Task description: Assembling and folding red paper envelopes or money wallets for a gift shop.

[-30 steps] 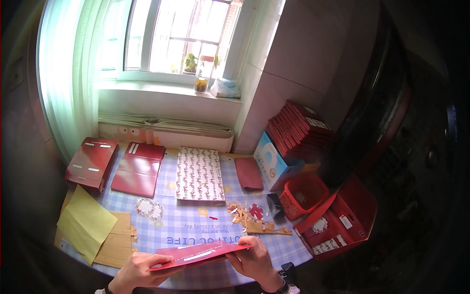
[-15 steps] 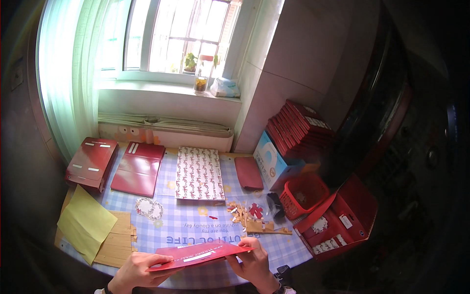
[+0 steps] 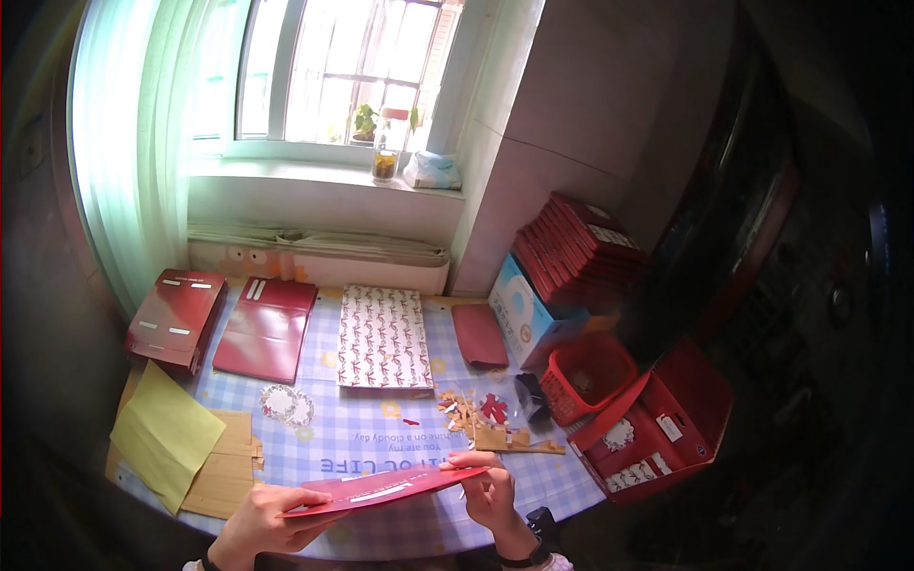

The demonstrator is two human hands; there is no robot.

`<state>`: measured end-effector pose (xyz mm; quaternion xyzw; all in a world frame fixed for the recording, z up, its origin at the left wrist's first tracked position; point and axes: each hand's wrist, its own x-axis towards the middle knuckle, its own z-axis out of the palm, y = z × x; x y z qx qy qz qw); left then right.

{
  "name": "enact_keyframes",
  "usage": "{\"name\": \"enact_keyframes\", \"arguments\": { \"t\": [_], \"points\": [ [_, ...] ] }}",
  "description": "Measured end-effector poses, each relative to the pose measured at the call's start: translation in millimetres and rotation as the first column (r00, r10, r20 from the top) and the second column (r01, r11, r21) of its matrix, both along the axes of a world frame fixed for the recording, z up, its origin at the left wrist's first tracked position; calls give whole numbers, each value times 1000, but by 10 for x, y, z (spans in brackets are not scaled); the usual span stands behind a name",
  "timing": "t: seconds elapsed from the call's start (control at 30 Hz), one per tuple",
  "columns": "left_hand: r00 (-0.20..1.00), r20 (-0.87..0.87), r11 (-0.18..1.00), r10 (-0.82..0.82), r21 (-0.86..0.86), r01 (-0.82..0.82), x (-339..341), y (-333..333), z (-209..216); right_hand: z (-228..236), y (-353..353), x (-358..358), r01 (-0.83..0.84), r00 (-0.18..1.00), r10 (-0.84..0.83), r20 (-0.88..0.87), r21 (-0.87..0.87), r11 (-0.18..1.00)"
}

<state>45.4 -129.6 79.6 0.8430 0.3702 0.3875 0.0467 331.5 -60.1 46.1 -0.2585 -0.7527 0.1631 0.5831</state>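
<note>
A flat red printed card sheet (image 3: 400,487) is held above the near edge of the table, tilted and seen at a slant. My left hand (image 3: 271,521) grips its left end, thumb on top and fingers beneath. At the other end my right hand (image 3: 490,493) pinches the sheet, with index finger over the top edge and the rest of the fingers below. Pale slots or strips show on the red face. Beyond the sheet lie tan paper scraps (image 3: 459,415) and a strip of brown card (image 3: 505,440).
Along the back stand red folded card stacks (image 3: 176,319) (image 3: 267,328), a patterned stack (image 3: 386,338) and a red piece (image 3: 479,335). Right are a red basket (image 3: 581,381), an open red box (image 3: 657,428) and a blue box (image 3: 533,319) under red boxes (image 3: 581,249). Yellow paper (image 3: 164,433) lies left.
The red sheet has tipped slightly, and my right fingers have shifted a little up and left along its edge. Both hands keep hold of it. The view has moved slightly.
</note>
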Motion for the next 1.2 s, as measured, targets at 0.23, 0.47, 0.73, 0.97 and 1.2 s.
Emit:
{"name": "enact_keyframes", "arguments": {
  "t": [0.23,0.47,0.73,0.97,1.2],
  "points": [
    [997,47,993,66,-105,-60,47,25,83,-31,218,60,-162,986,163,-43,10,987],
    [972,161,971,172,137,-195,22,240,-116,48,385,-49,-11,1000,9,20,90,996],
    [925,376,998,48,7,-55,-125,561,-200,185,725,-31,-189,975,170,145,130,973],
    [887,461,995,26,-98,22,-196,689,-190,215,838,-71,-185,972,173,161,58,981],
    [597,796,965,-101,-67,252,-305,790,-663,154,976,-143,-239,962,240,130,-17,971]
  ]
}}
